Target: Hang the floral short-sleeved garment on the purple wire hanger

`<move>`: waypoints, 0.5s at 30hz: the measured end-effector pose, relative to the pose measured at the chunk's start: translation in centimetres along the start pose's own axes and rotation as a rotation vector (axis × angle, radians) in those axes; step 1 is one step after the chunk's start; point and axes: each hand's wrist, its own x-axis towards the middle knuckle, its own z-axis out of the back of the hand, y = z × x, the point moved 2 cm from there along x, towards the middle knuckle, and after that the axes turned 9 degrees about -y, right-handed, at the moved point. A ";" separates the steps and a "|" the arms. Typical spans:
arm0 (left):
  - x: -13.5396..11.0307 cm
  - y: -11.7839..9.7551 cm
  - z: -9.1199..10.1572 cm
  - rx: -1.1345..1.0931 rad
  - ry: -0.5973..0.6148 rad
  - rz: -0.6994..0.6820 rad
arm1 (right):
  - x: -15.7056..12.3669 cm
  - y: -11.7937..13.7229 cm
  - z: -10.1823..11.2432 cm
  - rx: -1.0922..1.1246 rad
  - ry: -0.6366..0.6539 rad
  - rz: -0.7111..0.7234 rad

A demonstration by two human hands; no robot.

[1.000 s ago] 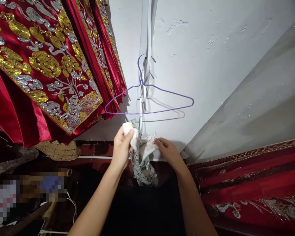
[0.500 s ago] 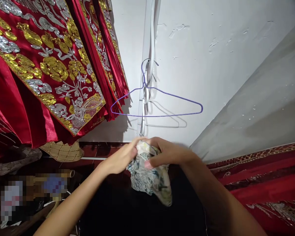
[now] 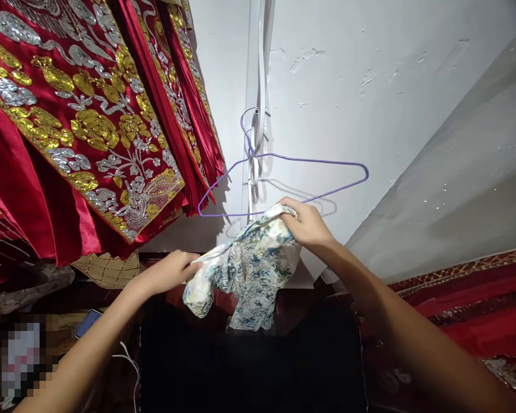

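Note:
A crinkled top [image 3: 260, 269] with a blue, green and yellow print on white is stretched between my hands. My left hand [image 3: 174, 272] pinches its left end, where a sleeve-like part droops. At the upper right edge my right hand [image 3: 305, 223] grips the cloth, thumb in front. Just above, a purple wire hanger [image 3: 322, 162] hangs tilted from a hook on a white pole, its right side raised. The right hand and the cloth overlap the hanger's bottom bar; whether they touch it I cannot tell.
Red garments [image 3: 98, 120] with gold and silver embroidery hang at the left, close to the hanger's left end. A white pole [image 3: 258, 57] runs up the wall [image 3: 348, 69]. More red cloth [image 3: 481, 312] lies at the right. A white cable [image 3: 131, 361] hangs lower left.
My hands have moved apart, spreading the bunched top sideways. The right hand rose toward the hanger and the left moved left. The hanger has tilted, its right end higher.

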 end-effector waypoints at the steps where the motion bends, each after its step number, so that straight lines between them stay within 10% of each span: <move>1: 0.3 0.4 0.5 0.036 -0.035 0.014 | 0.0 -0.2 0.6 0.015 -0.027 0.010; 9: 5.2 -1.8 5.6 -0.325 -0.729 -0.179 | -0.5 1.3 1.8 0.104 -0.021 0.028; 15: 7.8 -2.8 8.4 -0.484 -0.637 -0.146 | -1.2 0.3 3.2 0.136 -0.095 0.054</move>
